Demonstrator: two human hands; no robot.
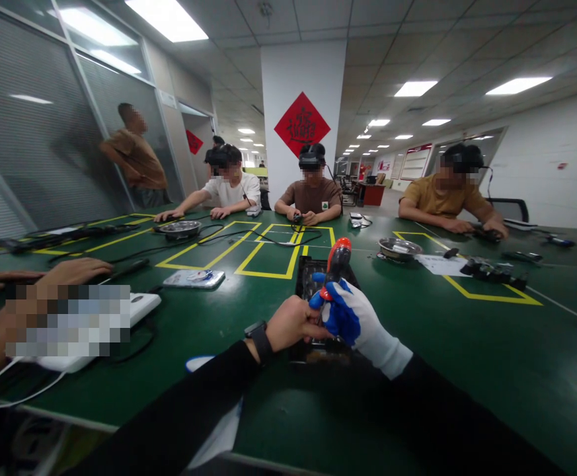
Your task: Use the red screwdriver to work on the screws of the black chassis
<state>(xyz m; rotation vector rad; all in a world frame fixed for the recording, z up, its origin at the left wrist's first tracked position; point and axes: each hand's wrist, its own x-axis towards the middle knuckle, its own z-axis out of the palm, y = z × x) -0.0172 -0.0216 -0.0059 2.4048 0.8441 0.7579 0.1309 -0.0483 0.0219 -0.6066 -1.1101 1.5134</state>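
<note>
My right hand point(360, 324) wears a white and blue glove and is wrapped round a red and black power tool point(339, 259), which points up and away from me. Bare, with a dark watch at the wrist, my left hand point(291, 322) is closed at the tool's lower end, beside the gloved fingers. What its fingertips hold is too small and hidden to name. Beneath both hands a black tray point(304, 264) lies on the green table point(466, 370), its contents partly covered by the hands.
A phone point(193, 278) lies left of the tray. Metal bowls point(179, 229) point(400, 248) stand farther back. At the left, a person's hand point(77, 268) is near a white device point(144, 304). Three seated people work across the table; cables cross it. Dark parts point(491, 271) lie right.
</note>
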